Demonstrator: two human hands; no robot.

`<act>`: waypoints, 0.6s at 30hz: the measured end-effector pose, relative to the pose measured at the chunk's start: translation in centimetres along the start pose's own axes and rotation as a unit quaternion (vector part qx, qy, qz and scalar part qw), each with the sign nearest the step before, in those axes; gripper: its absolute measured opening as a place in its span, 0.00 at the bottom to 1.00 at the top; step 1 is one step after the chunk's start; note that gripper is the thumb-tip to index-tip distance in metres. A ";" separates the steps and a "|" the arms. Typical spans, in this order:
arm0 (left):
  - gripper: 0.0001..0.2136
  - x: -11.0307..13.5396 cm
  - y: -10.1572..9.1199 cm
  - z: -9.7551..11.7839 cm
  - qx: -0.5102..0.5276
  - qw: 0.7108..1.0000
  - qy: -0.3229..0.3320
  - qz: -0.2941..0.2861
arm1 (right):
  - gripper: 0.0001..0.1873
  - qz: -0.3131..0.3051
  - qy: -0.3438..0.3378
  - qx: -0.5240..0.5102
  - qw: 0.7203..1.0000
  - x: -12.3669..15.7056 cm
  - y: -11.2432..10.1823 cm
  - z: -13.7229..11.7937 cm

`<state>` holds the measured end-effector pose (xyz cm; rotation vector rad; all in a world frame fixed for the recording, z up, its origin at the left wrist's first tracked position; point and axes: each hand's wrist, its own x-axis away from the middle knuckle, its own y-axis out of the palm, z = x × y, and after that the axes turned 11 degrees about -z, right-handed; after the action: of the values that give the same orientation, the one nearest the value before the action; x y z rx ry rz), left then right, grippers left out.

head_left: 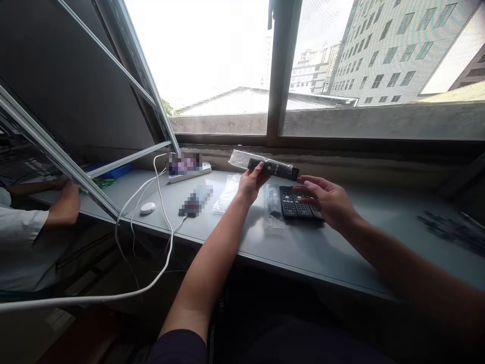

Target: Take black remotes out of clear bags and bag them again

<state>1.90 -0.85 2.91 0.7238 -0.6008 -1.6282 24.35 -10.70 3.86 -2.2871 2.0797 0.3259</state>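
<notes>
My left hand (252, 183) is raised above the grey table (341, 253) and grips a black remote control (278, 169) that sticks halfway out of a clear plastic sleeve (240, 159). My right hand (328, 199) hovers just right of it with fingers spread and apart, holding nothing, above two or three black remotes (299, 203) lying side by side on the table. One more remote in a plastic bag (273, 210) lies left of them.
An empty plastic bag (227, 194), a phone on a cable (195, 202), a white power strip (189, 172), a small white puck (147, 208) and white cables (162, 222) lie to the left. Another person's arm (62, 205) rests at the far left. A window runs behind the table.
</notes>
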 end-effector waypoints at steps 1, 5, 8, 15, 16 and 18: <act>0.10 0.0 0.0 0.0 -0.003 1.000 -0.003 -0.002 | 0.06 -0.002 -0.001 0.003 1.000 0.0 0.0 0.0; 0.08 0.1 0.0 -0.5 -0.034 0.999 -0.020 -0.032 | 0.07 -0.019 -0.006 0.019 1.000 0.2 0.2 0.1; 0.08 0.0 -0.2 -0.8 -0.048 0.997 -0.033 -0.055 | 0.09 -0.041 -0.011 0.027 0.999 0.5 0.5 -0.1; 0.07 -0.4 -0.7 -1.1 -0.063 0.996 -0.025 -0.065 | 0.10 -0.051 -0.019 0.018 0.998 0.6 0.4 -0.3; 0.07 -0.3 -0.7 -1.1 -0.070 0.994 -0.030 -0.076 | 0.11 -0.057 -0.019 0.015 0.998 0.6 0.4 -0.2; 0.09 0.1 -0.6 -1.2 -0.088 0.989 -0.050 -0.111 | 0.13 -0.078 -0.018 0.015 0.997 0.6 0.5 0.0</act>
<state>2.41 -0.80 1.66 0.5965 -0.4515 -1.9078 23.96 -11.36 3.84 -2.3887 1.8618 0.3263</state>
